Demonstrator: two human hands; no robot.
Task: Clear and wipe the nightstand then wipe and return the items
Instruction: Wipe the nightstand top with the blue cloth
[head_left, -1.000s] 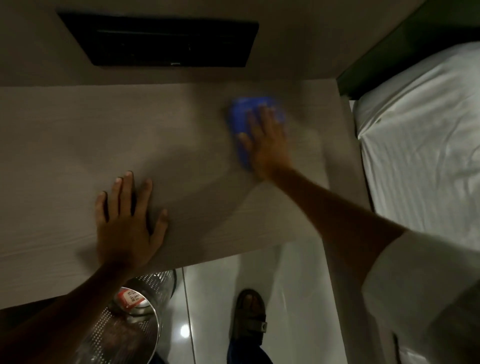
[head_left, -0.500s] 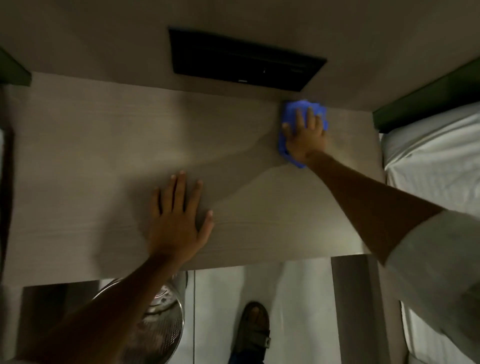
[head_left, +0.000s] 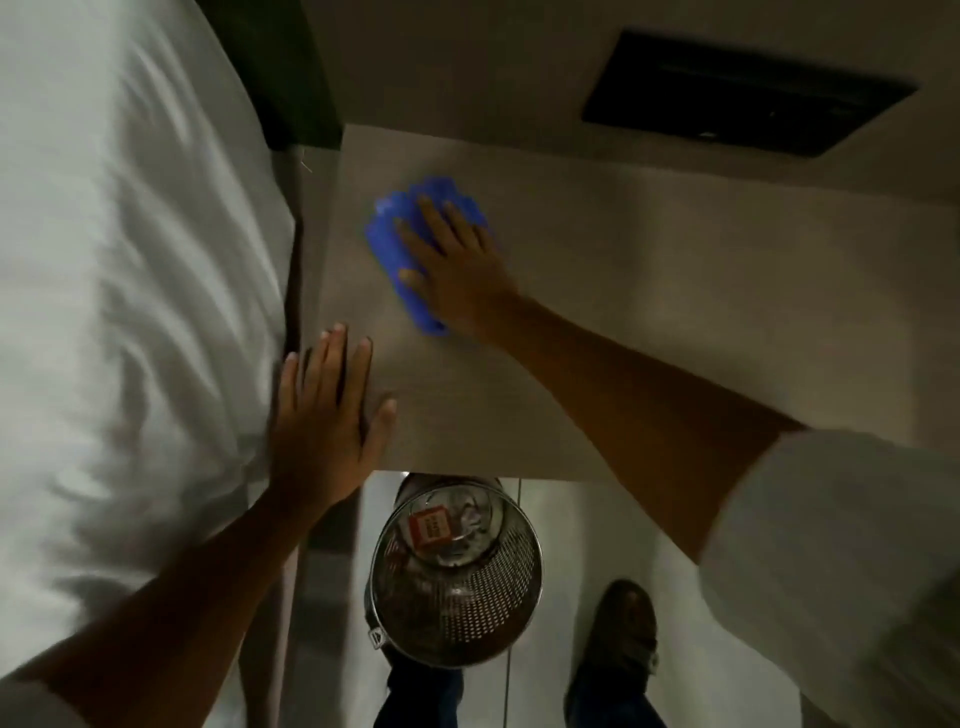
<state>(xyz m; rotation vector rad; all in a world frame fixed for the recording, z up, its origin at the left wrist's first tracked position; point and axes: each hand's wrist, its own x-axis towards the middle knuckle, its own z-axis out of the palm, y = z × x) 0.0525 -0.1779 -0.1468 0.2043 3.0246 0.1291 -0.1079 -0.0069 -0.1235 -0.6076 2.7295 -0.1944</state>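
Blue cloth (head_left: 400, 249) under the right hand's (head_left: 462, 275) flattened, spread fingers scrubs the bare nightstand (head_left: 675, 291); left hand (head_left: 324, 426), open, braces its corner.

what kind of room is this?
Likely a hotel bedroom. A bed with white linen sits right beside the wood-look nightstand, a perforated metal bin stands below, and a dark panel is set in the wall behind.

Red label (head_left: 429, 526) in the waste bin (head_left: 483, 597) — print blurred, nothing legible elsewhere
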